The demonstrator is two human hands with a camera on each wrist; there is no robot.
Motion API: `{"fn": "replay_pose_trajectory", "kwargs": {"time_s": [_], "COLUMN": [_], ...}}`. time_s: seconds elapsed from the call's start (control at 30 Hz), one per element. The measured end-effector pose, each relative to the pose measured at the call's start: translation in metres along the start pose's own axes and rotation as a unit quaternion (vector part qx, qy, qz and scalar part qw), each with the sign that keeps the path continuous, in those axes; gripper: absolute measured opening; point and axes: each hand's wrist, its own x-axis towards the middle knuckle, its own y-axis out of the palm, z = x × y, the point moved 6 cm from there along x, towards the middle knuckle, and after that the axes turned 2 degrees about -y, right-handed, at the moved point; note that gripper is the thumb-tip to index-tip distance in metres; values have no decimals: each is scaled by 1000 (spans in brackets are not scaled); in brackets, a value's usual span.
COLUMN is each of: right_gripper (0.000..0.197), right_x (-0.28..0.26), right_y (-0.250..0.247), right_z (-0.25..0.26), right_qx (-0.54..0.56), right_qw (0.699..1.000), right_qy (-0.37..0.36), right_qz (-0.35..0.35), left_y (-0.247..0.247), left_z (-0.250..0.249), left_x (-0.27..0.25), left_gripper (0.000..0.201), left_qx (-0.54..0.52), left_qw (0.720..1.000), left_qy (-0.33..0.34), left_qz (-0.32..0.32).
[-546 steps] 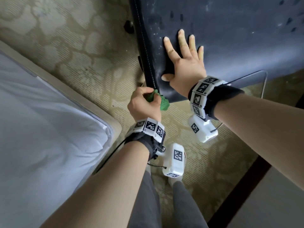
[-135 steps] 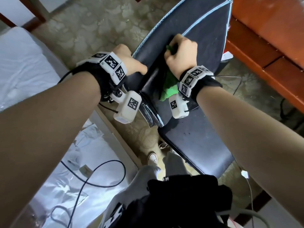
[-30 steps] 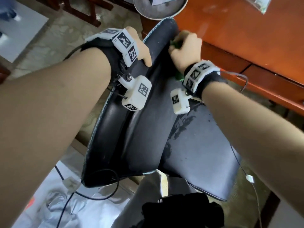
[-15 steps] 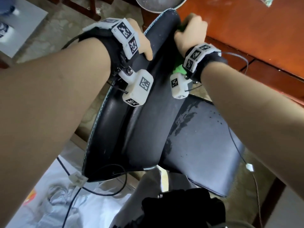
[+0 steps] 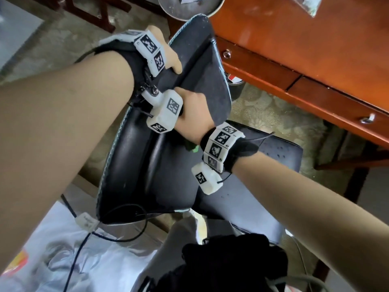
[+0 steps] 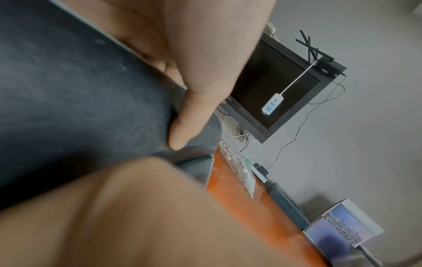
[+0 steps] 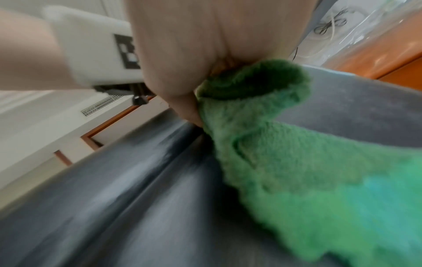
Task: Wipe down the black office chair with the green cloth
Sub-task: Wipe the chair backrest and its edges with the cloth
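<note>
The black office chair [image 5: 147,175] fills the middle of the head view, its backrest [image 5: 200,66] running up toward the desk and its seat [image 5: 252,199] at lower right. My left hand [image 5: 168,53] grips the backrest's left edge near the top, thumb [image 6: 194,115] lying on the front face. My right hand [image 5: 195,114] holds the bunched green cloth [image 7: 285,153] and presses it on the backrest's front, lower down. Only a green corner [image 5: 194,148] shows under that wrist in the head view.
An orange-brown wooden desk [image 5: 305,60] with drawers stands right behind the chair. A round metal tray [image 5: 189,5] sits at its edge. White bedding [image 5: 73,260] with a black cable lies at lower left. Patterned carpet [image 5: 263,114] shows under the desk.
My right hand has slid the cloth down the backrest, from its top edge to the middle. The left hand keeps its hold near the top.
</note>
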Motion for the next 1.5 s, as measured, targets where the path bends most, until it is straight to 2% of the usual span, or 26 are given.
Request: {"fn": "replay_pose_trajectory", "kwargs": {"time_s": [0.1, 0.2, 0.27, 0.37, 0.4, 0.5, 0.53, 0.6, 0.67, 0.83, 0.97, 1.07, 1.17, 1.2, 1.23, 1.27, 1.3, 1.43, 1.47, 1.5], "right_gripper": [12, 11, 10, 11, 11, 10, 9, 8, 13, 19, 15, 9, 10, 11, 11, 12, 13, 10, 9, 9], "right_x": [-17, -19, -23, -37, -46, -83, -96, -112, -106, -76, -106, -132, -132, -130, -132, -137, -143, -174, -181, -187], "right_y": [10, 4, 2, 3, 7, 33, 41, 52, 49, 31, 50, 61, 54, 48, 42, 37, 34, 48, 54, 59], "right_z": [9, 15, 19, 26, 31, 50, 56, 62, 61, 53, 61, 70, 66, 62, 58, 52, 47, 29, 24, 19], "right_qx": [-16, -49, -79, -117, -118, -122, -124, -132, -151, -171, -134, -98, -102, -107, -105, -96, -87, -65, -57, -49], "right_qw": [1000, 999, 997, 993, 993, 990, 988, 984, 980, 984, 989, 988, 986, 987, 990, 992, 994, 996, 997, 998], "right_qy": [-9, -9, -9, -2, -12, -65, -79, -101, -105, -45, -67, -105, -105, -93, -78, -64, -55, -52, -48, -41], "right_qz": [17, 12, 12, 1, 3, 30, 42, 66, 75, 5, 9, 56, 84, 76, 61, 44, 30, 18, 11, 0], "left_y": [7, 17, 21, 30, 32, 33, 32, 29, 27, 28, 25, 27, 32, 36, 41, 48, 52, 93, 113, 136], "left_z": [9, 37, 63, 100, 107, 115, 115, 115, 115, 116, 117, 118, 123, 128, 134, 141, 146, 164, 172, 182], "left_x": [-12, -36, -54, -79, -88, -106, -109, -114, -116, -124, -129, -134, -149, -155, -166, -179, -192, -243, -251, -255], "left_gripper": [69, 83, 84, 104, 102, 73, 70, 76, 82, 87, 71, 58, 53, 56, 69, 84, 87, 42, 39, 47], "left_qx": [-25, -60, -96, -113, -116, -133, -135, -137, -135, -141, -123, -147, -194, -220, -273, -336, -396, -584, -614, -618], "left_qw": [999, 997, 993, 988, 988, 988, 989, 990, 990, 989, 992, 989, 980, 974, 960, 938, 914, 811, 788, 785], "left_qy": [18, 0, -13, -35, -33, -14, -9, -6, -6, -9, -19, -31, -38, -47, -60, -76, -78, -32, -24, -39], "left_qz": [9, 51, 61, 94, 99, 74, 62, 42, 37, 33, 12, 11, 9, 15, 30, 41, 44, 27, 26, 21]}}
